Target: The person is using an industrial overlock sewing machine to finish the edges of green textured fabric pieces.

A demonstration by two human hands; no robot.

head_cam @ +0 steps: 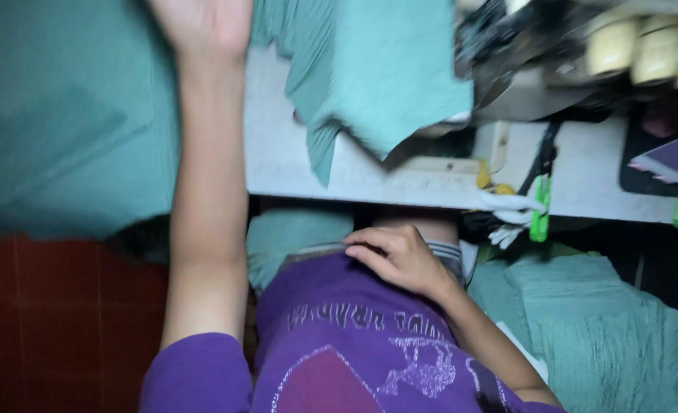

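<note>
My left hand reaches up and forward at the top of the view, resting on teal-green fabric that drapes over the left side of the white table; the fingers are cut off by the frame edge. My right hand lies against my lap at the hem of my purple shirt, fingers loosely curled, nothing visibly in it. A second piece of the teal fabric hangs over the table near the sewing machine.
Cream thread spools stand at the top right on the machine. Green clips hang at the table's front edge. More teal fabric is piled at lower right. Red tiled floor lies at lower left.
</note>
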